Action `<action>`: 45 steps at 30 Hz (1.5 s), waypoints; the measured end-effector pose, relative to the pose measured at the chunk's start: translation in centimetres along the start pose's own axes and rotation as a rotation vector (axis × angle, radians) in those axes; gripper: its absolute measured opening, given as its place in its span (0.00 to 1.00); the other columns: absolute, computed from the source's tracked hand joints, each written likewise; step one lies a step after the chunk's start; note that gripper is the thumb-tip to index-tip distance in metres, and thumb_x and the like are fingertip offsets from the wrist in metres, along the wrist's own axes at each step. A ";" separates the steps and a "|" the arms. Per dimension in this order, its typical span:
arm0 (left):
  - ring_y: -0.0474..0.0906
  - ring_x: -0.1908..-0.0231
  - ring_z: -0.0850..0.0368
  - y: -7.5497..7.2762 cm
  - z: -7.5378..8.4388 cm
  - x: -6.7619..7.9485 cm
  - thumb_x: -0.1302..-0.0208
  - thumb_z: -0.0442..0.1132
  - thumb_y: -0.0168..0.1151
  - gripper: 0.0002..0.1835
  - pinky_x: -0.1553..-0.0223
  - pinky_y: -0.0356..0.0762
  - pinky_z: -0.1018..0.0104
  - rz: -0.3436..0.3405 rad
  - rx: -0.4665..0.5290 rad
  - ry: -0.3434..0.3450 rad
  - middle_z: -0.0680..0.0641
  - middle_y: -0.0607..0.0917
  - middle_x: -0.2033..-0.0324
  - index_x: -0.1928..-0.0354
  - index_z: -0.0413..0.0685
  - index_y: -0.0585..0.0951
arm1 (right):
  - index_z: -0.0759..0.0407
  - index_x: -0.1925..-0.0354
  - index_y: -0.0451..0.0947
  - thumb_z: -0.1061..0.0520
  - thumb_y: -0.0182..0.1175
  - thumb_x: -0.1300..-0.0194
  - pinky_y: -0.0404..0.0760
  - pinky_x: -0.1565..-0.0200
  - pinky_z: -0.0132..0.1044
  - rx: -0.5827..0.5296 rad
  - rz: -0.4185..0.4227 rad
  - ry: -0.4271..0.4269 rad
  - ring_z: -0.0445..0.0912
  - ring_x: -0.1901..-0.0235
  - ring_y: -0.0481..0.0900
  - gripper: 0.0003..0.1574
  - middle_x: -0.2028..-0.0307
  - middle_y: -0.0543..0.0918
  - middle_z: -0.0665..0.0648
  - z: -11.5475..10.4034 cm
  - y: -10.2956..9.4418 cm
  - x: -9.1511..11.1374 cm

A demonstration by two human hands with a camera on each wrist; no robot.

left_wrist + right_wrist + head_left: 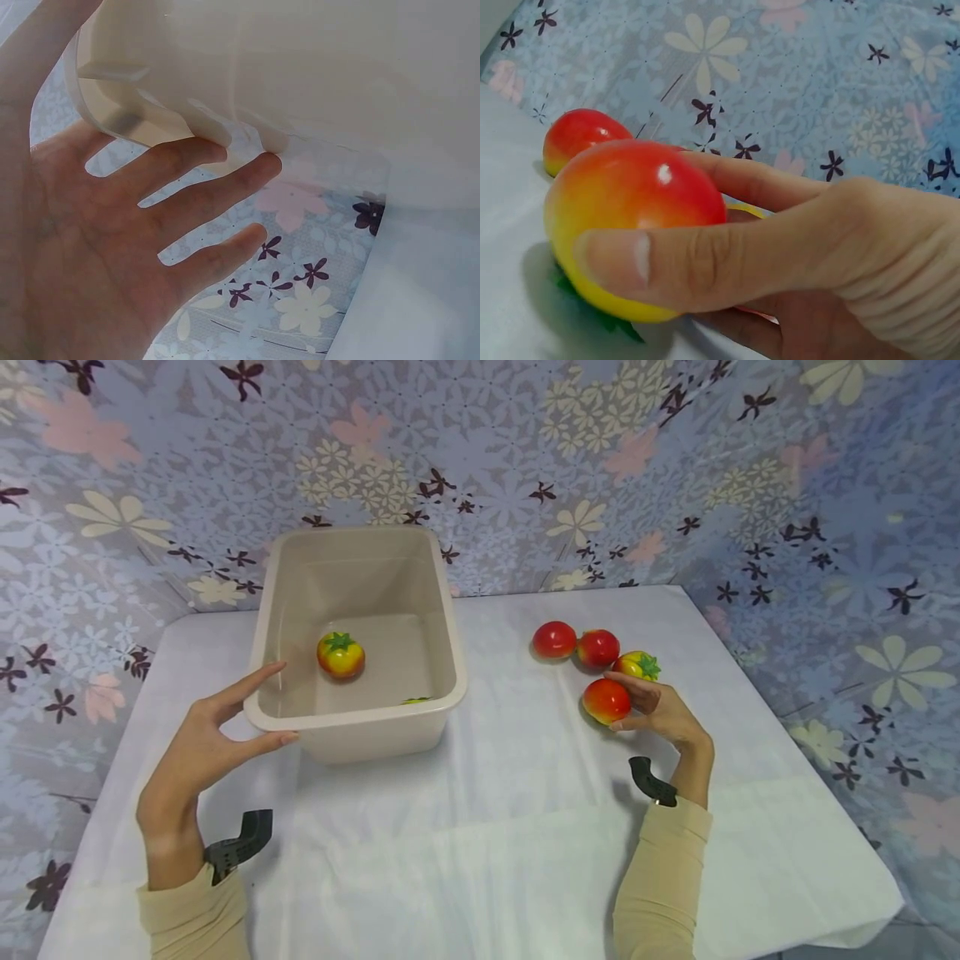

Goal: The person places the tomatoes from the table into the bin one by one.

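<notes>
My right hand [662, 714] pinches a red-and-yellow tomato [606, 701] low over the white cloth, thumb on the near side and fingers behind. In the right wrist view the thumb lies across this tomato [634, 195], whose green leaves point down. Beside the fingers sits a yellow tomato with green leaves up [636, 665]; two redder ones, a middle tomato [597, 648] and a left tomato [554, 640], lie behind. My left hand [198, 752] is at the near left corner of a beige bin [386, 727], its fingers spread along the outer wall in the left wrist view.
Inside the bin lies a yellow-red tomato [341, 656], and a sliver of another [416, 700] shows behind the near wall. A white cloth [480, 860] covers the table. Flower-patterned fabric [495, 460] rises behind the table and along its sides.
</notes>
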State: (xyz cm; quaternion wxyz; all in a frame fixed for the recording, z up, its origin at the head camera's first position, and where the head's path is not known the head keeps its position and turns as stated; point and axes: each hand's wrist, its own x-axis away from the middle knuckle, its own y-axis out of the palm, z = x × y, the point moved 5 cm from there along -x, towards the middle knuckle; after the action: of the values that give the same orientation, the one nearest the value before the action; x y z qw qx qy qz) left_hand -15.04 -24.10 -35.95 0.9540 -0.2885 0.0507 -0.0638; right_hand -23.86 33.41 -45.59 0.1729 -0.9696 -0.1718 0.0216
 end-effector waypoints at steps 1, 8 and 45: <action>0.53 0.29 0.31 0.0 0.0 0.0 0.47 0.41 0.75 0.47 0.42 0.53 0.20 -0.003 0.000 -0.009 0.42 0.59 0.26 0.27 0.66 0.62 | 0.68 0.32 0.64 0.70 0.72 0.50 0.72 0.42 0.20 -0.007 0.007 0.006 0.32 0.39 0.72 0.49 0.33 0.72 0.57 0.1 0.0 0.0; 0.54 0.29 0.33 0.0 -0.1 0.0 0.47 0.40 0.75 0.46 0.41 0.54 0.21 -0.001 0.008 0.006 0.42 0.60 0.27 0.27 0.66 0.63 | 0.67 0.32 0.65 0.71 0.71 0.49 0.75 0.44 0.22 -0.043 0.017 0.001 0.33 0.44 0.76 0.47 0.38 0.76 0.45 0.6 0.1 -0.3; 0.57 0.31 0.29 -0.1 0.3 -0.2 0.48 0.41 0.76 0.47 0.44 0.58 0.20 0.004 -0.016 0.028 0.39 0.61 0.27 0.27 0.65 0.63 | 0.62 0.33 0.69 0.65 0.68 0.41 0.79 0.46 0.27 0.027 0.025 -0.148 0.42 0.43 0.78 0.38 0.35 0.73 0.64 -7.4 4.6 -5.5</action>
State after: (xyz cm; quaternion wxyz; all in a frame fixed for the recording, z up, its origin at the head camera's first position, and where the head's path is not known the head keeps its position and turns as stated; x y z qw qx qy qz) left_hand -15.17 -24.05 -35.66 0.9511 -0.2949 0.0653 -0.0655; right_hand -26.76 25.10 -40.33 0.1726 -0.9650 -0.1716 0.0976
